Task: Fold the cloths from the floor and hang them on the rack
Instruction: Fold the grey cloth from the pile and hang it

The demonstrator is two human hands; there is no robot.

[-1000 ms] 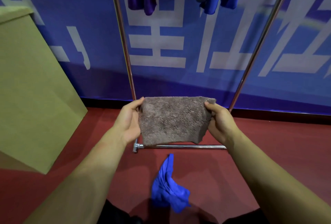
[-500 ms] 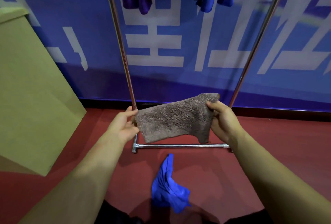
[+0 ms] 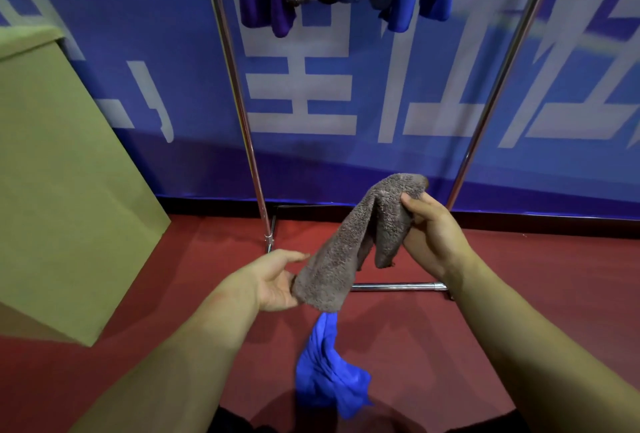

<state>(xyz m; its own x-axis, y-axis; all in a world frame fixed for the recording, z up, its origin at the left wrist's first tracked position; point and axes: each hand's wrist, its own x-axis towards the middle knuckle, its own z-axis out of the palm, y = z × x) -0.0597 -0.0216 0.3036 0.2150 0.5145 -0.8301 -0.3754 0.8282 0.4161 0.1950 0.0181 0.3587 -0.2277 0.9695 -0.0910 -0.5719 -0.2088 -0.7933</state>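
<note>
Fingers (image 3: pixel 410 197) pinching brown cloth (image 3: pixel 349 245), unreadable banner lettering (image 3: pixel 301 86)

Staged indoor set: printed blue banner wall (image 3: pixel 415 162), red floor (image 3: pixel 519 259), metal rack (image 3: pixel 242 96).

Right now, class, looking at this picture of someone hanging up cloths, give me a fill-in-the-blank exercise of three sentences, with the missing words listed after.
1. The right hand grips a fluffy cloth whose colour is ____.
2. The crumpled blue cloth lies on the red ____.
3. The left hand is at the held cloth's ____ end.

Missing words: brown; floor; lower
</note>
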